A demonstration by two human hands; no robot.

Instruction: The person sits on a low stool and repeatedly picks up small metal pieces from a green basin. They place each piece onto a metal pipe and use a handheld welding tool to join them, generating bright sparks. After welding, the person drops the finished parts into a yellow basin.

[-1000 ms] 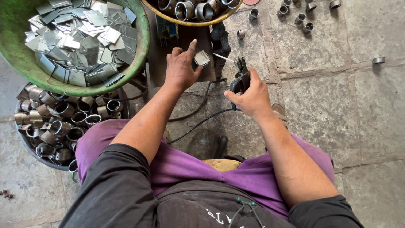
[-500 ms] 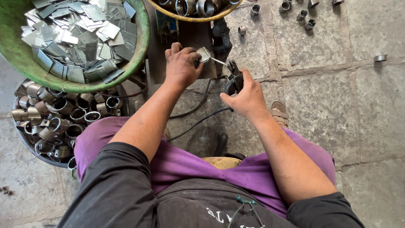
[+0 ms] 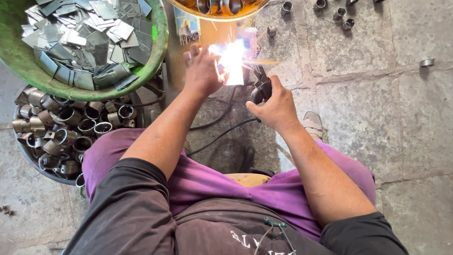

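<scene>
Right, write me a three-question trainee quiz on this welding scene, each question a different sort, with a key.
1. True or false: the green basin holds flat metal plates.
2. Multiple choice: the right hand holds (a) a hammer, (b) a dark welding holder with a cable, (c) a paintbrush.
3. Fill in: the bright flash and sparks appear beside the ____ hand.

Key: 1 true. 2 b. 3 left. The black tub at the person's left holds short metal rings; more rings lie on the stone floor.
</scene>
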